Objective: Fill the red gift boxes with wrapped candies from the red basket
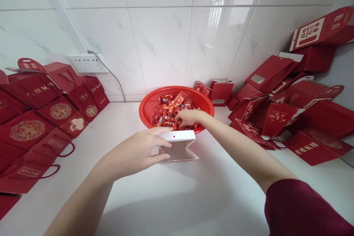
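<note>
A red plastic basket [146, 117] against the wall holds many wrapped red candies [167, 112]. My right hand [186, 118] reaches into it, fingers curled down among the candies; whether they pinch one is hidden. Just in front of the basket, my left hand [149, 143] grips the left side of a small paper bag [179, 149], thumb and fingers around its edge. The bag's mouth faces me, showing a pale inside and a white top flap with a red dot.
Stacked red gift boxes [27, 131] fill the left side. More red boxes and bags [279, 118] lie piled on the right, with two small ones beside the basket. A socket strip [87, 63] with a grey cable is on the tiled wall.
</note>
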A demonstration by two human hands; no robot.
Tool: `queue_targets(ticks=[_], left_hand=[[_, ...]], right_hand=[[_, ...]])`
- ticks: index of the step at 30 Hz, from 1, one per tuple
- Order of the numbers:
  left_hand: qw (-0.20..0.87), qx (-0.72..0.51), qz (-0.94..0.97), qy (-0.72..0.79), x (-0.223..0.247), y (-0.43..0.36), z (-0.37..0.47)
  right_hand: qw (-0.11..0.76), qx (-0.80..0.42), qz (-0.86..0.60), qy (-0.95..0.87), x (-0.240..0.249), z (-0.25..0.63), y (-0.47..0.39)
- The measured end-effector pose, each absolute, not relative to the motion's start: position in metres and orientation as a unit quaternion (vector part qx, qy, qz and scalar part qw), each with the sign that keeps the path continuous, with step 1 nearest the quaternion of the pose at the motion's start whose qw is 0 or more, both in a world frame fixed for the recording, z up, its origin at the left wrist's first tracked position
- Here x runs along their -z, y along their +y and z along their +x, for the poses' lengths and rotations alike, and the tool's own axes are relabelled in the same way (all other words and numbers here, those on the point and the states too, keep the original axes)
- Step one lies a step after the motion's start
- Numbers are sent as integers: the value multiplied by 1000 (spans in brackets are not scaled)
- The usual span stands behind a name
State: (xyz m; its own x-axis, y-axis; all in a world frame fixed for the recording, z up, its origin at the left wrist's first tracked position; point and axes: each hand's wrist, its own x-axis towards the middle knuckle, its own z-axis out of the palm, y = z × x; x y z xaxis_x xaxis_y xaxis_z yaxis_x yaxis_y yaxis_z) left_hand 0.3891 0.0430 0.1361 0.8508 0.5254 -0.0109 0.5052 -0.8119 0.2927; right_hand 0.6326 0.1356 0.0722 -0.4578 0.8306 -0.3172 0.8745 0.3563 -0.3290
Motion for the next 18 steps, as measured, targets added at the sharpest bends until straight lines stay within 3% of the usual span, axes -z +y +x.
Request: queue_targets(ticks=[7, 11, 14, 18], left_hand=[[130, -43, 951, 279, -137, 46, 389], [142, -49, 945, 290, -134, 47, 393], [196, -60, 927, 314, -131, 53, 397], [308, -72, 896, 312, -125, 65, 404]], right_hand=[[-140, 213, 511, 821, -83, 670, 106], [-252, 328, 488, 769, -80, 677, 89], [-360, 426, 438, 705, -85, 675, 79], [-451, 428, 391, 679, -104, 668, 58]])
